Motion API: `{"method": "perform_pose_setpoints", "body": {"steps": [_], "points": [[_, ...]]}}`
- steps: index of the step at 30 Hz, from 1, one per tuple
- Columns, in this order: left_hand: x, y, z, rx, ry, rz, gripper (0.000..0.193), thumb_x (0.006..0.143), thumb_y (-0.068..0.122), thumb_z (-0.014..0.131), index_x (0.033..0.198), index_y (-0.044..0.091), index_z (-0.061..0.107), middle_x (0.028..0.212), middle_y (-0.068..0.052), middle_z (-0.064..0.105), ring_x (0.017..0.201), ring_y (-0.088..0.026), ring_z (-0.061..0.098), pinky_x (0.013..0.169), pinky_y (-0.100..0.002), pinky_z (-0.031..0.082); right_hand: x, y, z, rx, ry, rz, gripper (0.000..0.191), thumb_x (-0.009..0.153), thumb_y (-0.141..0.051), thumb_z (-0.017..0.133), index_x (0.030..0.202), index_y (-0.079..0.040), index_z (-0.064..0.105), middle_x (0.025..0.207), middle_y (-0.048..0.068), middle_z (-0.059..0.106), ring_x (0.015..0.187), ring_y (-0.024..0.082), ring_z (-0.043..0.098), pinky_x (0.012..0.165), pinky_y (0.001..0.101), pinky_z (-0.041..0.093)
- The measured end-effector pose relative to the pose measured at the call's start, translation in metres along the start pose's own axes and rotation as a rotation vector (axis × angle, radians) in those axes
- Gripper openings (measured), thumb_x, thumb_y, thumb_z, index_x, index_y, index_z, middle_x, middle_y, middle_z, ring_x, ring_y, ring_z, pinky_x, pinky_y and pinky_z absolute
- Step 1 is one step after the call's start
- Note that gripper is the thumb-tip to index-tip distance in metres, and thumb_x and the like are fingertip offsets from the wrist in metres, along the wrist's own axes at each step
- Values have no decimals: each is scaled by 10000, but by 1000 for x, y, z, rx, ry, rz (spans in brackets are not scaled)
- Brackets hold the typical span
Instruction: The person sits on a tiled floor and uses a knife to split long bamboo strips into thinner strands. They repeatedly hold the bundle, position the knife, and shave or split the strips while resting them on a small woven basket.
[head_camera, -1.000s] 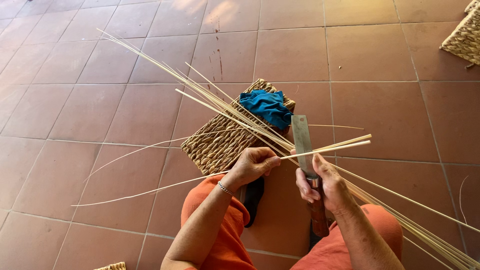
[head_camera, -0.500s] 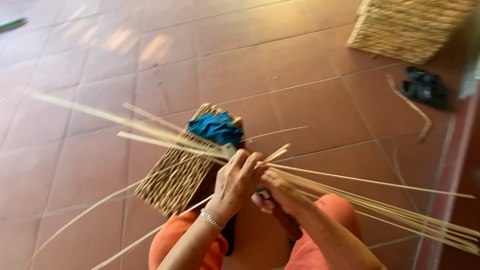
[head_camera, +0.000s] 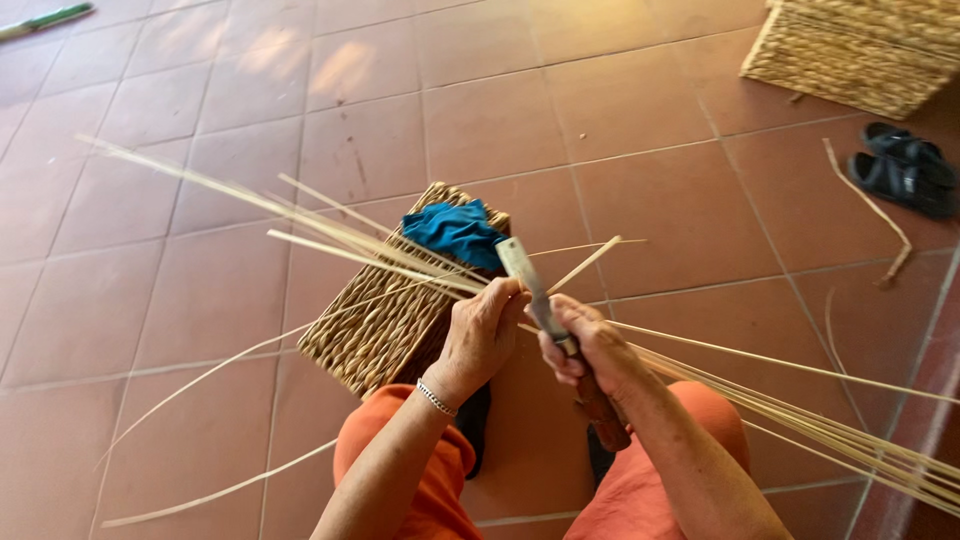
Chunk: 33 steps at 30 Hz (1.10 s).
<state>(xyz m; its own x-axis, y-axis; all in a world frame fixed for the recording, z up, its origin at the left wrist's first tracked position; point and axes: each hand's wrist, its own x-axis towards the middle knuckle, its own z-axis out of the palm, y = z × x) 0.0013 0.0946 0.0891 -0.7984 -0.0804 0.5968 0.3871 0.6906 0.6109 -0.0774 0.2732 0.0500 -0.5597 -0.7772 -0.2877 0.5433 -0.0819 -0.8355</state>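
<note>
Left hand (head_camera: 482, 333): clenched on pale, thin cane strips (head_camera: 330, 235), fanning toward ten o'clock.
Right hand (head_camera: 585, 345): grasping long steel-bladed knife (head_camera: 530, 285); best kept angled away from fingers.

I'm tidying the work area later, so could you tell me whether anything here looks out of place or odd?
A few loose strips lie scattered on the floor tiles near the sandals, and a blue cloth sits crumpled on the woven basket. Otherwise nothing stands out: the left hand holds strips and the right hand grips the knife.

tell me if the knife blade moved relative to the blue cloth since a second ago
Yes. The knife blade swung left; its tip now touches the blue cloth on the woven basket, instead of standing apart to its right.
</note>
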Motion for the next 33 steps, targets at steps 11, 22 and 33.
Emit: {"method": "perform_pose_setpoints", "body": {"steps": [11, 22, 33], "points": [[-50, -57, -85, -424, 209, -289, 121, 1119, 79, 451, 1096, 19, 554, 993, -88, 716, 837, -185, 777, 770, -303, 668, 32, 7, -13, 97, -13, -43, 376, 1082, -327, 332, 1206, -55, 559, 588, 9, 504, 409, 64, 374, 365, 243, 376], [-69, -69, -125, -462, 306, -195, 128, 1118, 24, 438, 1096, 28, 564, 996, -97, 724, 851, -181, 782, 766, -351, 635, 31, 6, 4, 29, 18, -111, 518, 1089, -401, 278, 1369, -19, 487, 578, -7, 499, 410, 62, 390, 369, 245, 417], [-13, -6, -67, -29, 113, 100, 159, 973, 9, 684, 1127, 32, 647, 1030, -98, 717, 858, -234, 737, 725, -310, 597, 34, 50, 33, -165, -54, 98, 484, 1048, -359, 411, 1427, -59, 445, 589, 62, 574, 388, 86, 431, 381, 265, 436]]}}
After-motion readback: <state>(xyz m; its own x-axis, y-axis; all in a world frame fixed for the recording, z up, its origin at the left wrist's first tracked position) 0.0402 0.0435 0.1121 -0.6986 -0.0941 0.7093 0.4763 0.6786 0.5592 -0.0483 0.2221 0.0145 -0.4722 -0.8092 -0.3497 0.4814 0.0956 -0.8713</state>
